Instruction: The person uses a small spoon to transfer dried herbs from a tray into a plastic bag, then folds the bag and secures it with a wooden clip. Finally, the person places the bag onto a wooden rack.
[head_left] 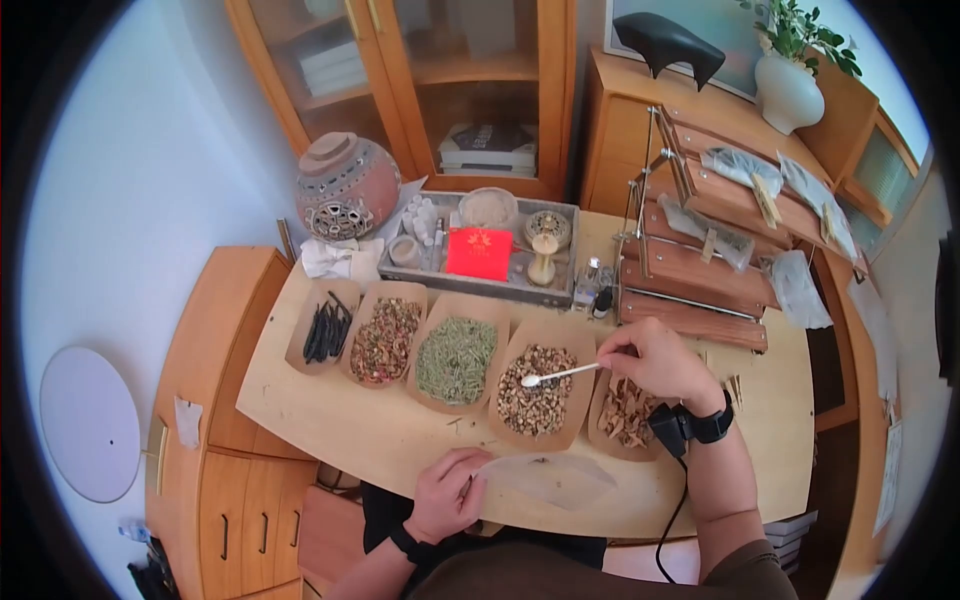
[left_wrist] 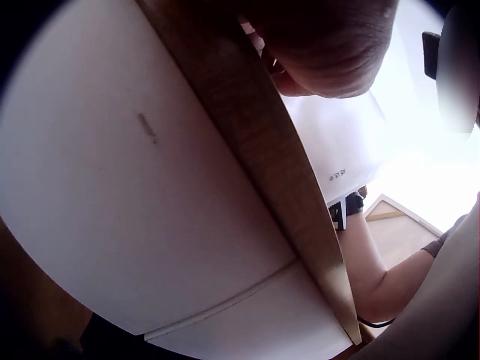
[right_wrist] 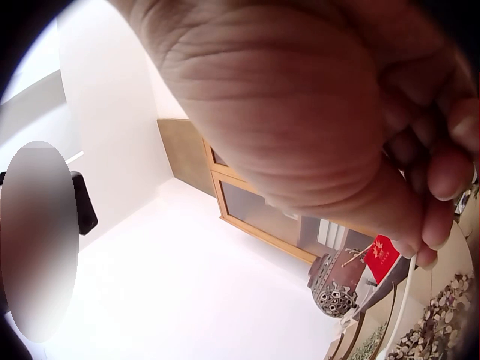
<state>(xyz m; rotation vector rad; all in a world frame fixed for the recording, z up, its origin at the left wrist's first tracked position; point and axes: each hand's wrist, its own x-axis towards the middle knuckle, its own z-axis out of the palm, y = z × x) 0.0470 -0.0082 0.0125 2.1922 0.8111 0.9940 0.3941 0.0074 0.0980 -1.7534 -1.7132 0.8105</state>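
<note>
My right hand [head_left: 662, 362] pinches the thin handle of a small white spoon [head_left: 565, 375]. The spoon's bowl lies over a paper tray [head_left: 575, 420] of mixed pale and dark dried pieces [head_left: 533, 408], right at their surface. At the front edge of the table, my left hand [head_left: 447, 497] holds a translucent bag [head_left: 555, 482] by its left end, and the bag stretches to the right. In the left wrist view the bag [left_wrist: 330, 142] shows small dark specks inside. The right wrist view shows thumb and fingertips [right_wrist: 426, 251] together on the spoon's handle.
Beside that tray stand trays of green dried stems [head_left: 457, 360], reddish mixed bits [head_left: 385, 340], black pods [head_left: 327, 330] and brown chips [head_left: 628, 415]. Behind them sit a grey tray [head_left: 480, 285] with a red packet [head_left: 480, 254], a patterned pot [head_left: 347, 185] and a tiered wooden rack [head_left: 700, 280] with clipped bags.
</note>
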